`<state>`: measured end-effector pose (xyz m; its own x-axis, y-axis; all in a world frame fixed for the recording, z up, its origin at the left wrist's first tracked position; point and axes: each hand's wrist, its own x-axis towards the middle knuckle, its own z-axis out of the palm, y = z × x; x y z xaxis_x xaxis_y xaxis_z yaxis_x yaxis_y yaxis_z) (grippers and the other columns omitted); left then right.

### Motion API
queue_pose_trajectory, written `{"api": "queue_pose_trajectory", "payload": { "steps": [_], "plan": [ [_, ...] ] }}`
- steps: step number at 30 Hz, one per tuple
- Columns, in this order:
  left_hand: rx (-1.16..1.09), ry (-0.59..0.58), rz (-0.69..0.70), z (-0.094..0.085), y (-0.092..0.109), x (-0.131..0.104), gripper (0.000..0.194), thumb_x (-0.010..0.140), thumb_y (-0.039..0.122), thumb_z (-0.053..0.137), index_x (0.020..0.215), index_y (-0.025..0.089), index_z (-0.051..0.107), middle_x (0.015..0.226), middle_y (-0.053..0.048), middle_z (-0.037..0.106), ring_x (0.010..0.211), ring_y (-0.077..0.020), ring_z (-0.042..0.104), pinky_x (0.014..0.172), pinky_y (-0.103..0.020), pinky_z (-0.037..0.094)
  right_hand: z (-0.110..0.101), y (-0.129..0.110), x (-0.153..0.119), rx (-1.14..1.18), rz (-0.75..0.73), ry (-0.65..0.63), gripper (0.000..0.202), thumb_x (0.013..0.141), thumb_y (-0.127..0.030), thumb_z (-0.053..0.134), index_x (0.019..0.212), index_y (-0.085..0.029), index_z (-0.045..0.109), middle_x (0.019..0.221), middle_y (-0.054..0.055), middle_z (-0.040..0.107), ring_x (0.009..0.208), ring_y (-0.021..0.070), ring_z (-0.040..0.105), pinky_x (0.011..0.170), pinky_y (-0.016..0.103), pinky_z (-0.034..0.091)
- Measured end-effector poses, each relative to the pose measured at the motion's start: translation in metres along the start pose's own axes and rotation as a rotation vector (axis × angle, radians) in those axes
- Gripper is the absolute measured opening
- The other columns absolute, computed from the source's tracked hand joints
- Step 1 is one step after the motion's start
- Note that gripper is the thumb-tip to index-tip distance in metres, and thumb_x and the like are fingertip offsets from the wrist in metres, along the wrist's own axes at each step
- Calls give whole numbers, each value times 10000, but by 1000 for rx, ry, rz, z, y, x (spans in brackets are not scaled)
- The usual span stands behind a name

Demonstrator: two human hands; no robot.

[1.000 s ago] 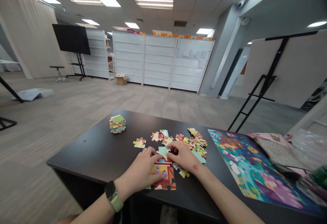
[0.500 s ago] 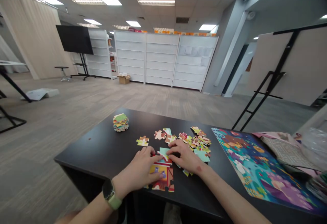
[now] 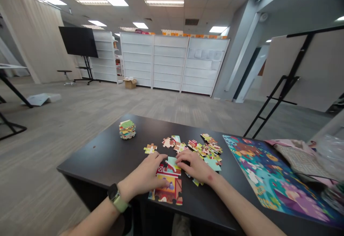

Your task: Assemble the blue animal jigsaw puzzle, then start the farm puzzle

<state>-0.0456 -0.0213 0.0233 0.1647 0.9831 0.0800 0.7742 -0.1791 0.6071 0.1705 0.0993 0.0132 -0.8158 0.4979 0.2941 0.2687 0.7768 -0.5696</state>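
A partly joined jigsaw puzzle [image 3: 174,187] with a red barn picture lies near the front edge of the black table. Along its left side is my left hand [image 3: 146,177], fingers stretched and thumb apart, lying over the joined pieces. A pale green puzzle piece [image 3: 172,161] sits at the puzzle's top. My right hand [image 3: 193,164] rests against that piece's right edge with loosely curved fingers, the thumb apart from them. Loose puzzle pieces [image 3: 212,150] lie in a heap beyond my right hand, partly hidden by it. One single puzzle piece [image 3: 150,148] lies beyond my left hand.
A stack of puzzle pieces [image 3: 127,129] stands at the table's far left. On the right lie a colourful poster [image 3: 268,171] and a patterned bag [image 3: 292,155]. The black table [image 3: 102,157] ends close in front of me; an easel board [image 3: 295,71] stands beyond its right side.
My left hand has drawn back slightly to the left from the pale green piece, uncovering a red barn piece. My right hand has hardly moved.
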Motion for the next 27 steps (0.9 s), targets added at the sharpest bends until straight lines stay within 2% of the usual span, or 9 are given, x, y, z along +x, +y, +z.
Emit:
{"api": "queue_pose_trajectory", "payload": {
  "steps": [4, 7, 10, 13, 17, 21, 23, 27],
  "plan": [
    [5, 3, 15, -2, -4, -2, 691, 792, 447, 701, 1407, 236, 468, 1347, -114, 513, 1268, -302, 476, 1092, -409, 375, -2, 7, -1, -51, 57, 125, 268, 939, -157, 453, 1010, -230, 701, 1018, 63, 714, 978, 207, 633, 897, 358, 479],
    [11, 56, 12, -14, -17, -5, 550, 904, 447, 570, 1408, 253, 465, 1401, -100, 491, 1308, -280, 451, 1104, -399, 368, -10, 15, -1, -118, 141, 231, 294, 934, -123, 413, 988, -217, 687, 991, 67, 707, 946, 209, 631, 879, 368, 473],
    [18, 108, 0, -31, -38, -5, 433, 944, 392, 495, 1357, 262, 514, 1278, -78, 582, 1155, -248, 564, 1005, -374, 450, -18, 23, -2, -167, 203, 302, 310, 932, -114, 397, 954, -215, 689, 972, 59, 701, 943, 207, 624, 880, 368, 463],
    [33, 119, -23, -41, -58, -3, 365, 934, 363, 487, 1262, 238, 585, 1146, -67, 637, 1027, -237, 614, 926, -370, 492, -19, 32, -3, -206, 230, 308, 340, 902, -63, 403, 969, -211, 701, 1001, 65, 694, 975, 205, 610, 901, 358, 453],
    [88, 158, -3, -38, -75, 2, 366, 875, 309, 537, 1220, 218, 613, 1231, -90, 609, 1136, -265, 570, 1034, -429, 438, -12, 45, -4, -257, 247, 282, 431, 816, 25, 409, 1038, -206, 697, 1029, 71, 681, 988, 207, 593, 892, 339, 445],
    [136, 195, 16, -28, -81, 12, 450, 855, 277, 555, 1303, 238, 583, 1372, -83, 553, 1267, -272, 485, 1117, -451, 363, -12, 54, -5, -231, 304, 348, 494, 791, 32, 406, 1166, -185, 644, 1020, 77, 684, 956, 203, 600, 882, 330, 452],
    [157, 182, 26, -27, -83, 19, 424, 886, 300, 532, 1302, 245, 597, 1356, -74, 571, 1247, -265, 497, 1103, -441, 374, -18, 58, -5, -221, 324, 400, 483, 796, 19, 405, 1178, -169, 633, 1024, 80, 687, 968, 202, 605, 897, 334, 454],
    [222, 173, -1, -31, -87, 33, 323, 923, 366, 508, 1146, 229, 697, 1181, -83, 637, 1078, -258, 572, 1004, -413, 433, -37, 65, -5, -234, 370, 490, 488, 787, 13, 381, 1168, -160, 631, 963, 67, 691, 937, 193, 622, 899, 343, 457]
  ]
}}
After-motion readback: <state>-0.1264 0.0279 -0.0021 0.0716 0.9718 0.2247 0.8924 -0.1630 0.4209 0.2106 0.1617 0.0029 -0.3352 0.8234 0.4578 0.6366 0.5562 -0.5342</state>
